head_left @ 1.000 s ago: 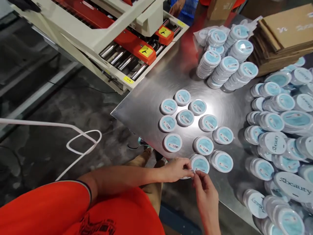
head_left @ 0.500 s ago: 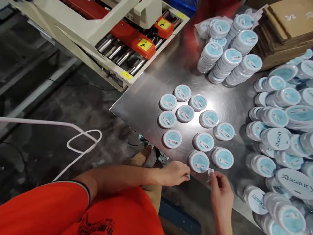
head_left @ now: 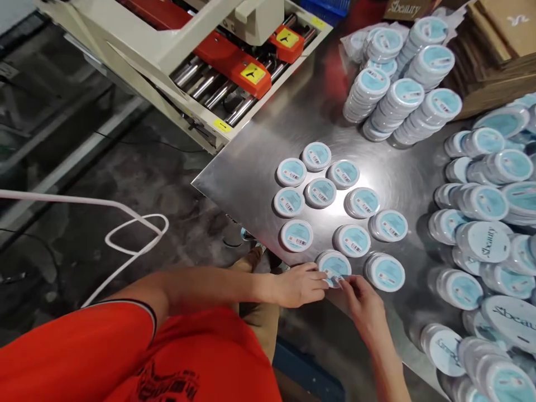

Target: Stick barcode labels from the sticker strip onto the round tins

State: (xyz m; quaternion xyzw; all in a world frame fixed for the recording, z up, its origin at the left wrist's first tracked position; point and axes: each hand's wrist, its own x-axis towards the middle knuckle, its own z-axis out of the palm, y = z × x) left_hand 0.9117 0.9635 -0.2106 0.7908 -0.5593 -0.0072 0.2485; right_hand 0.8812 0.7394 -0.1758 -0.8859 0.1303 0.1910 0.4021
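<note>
A round tin with a light-blue top (head_left: 334, 264) lies near the front edge of the steel table (head_left: 268, 162). My left hand (head_left: 299, 285) rests at the tin's left side, fingertips touching its rim. My right hand (head_left: 363, 307) comes in from below right, fingertips pinched on a small sticker (head_left: 336, 279) pressed against the tin's lid. Several more blue-topped tins with barcode stickers (head_left: 320, 192) lie flat in loose rows just beyond.
Tall leaning stacks of the same tins (head_left: 397, 95) stand at the back. A heap of tins and "Sbeauty" lids (head_left: 486, 245) fills the right. Flattened cardboard boxes (head_left: 498, 50) lie at the back right. A cream-and-red roller machine (head_left: 209, 61) abuts the table's left. White cord (head_left: 125, 234) loops on the floor.
My right hand, which had drawn back to the right with a small sticker, has returned to the nearest tin and meets my left hand on it. The view has shifted slightly.
</note>
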